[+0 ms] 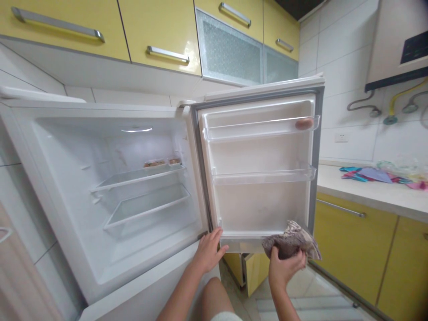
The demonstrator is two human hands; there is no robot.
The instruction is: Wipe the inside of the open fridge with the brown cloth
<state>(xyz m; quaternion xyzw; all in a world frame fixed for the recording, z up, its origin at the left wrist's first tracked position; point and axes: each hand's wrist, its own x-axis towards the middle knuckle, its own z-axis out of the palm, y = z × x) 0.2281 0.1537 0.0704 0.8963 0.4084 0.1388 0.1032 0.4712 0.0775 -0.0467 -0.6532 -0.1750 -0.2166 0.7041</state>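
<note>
My right hand (284, 269) is closed around a bunched grey-brown cloth (290, 243) with a pale pattern. The cloth lies against the right part of the bottom door bin (244, 245), covering that end from sight. At the bin's left end, near the hinge side, my left hand (210, 249) rests with fingers stretched and thumb apart. The fridge door (261, 156) stands wide open to the right of the fridge compartment (67, 178). Two clear bins, an upper one (250, 129) and a middle one (261, 177), cross the door above my hands.
Inside the fridge, small food packs (155, 164) sit on the upper glass shelf (133, 179); a lower shelf (147, 207) is below. A reddish-brown round item (304, 123) lies in the top door bin. Coloured cloths (374, 174) lie on the right counter (334, 178). An open yellow cabinet door (256, 272) shows beneath.
</note>
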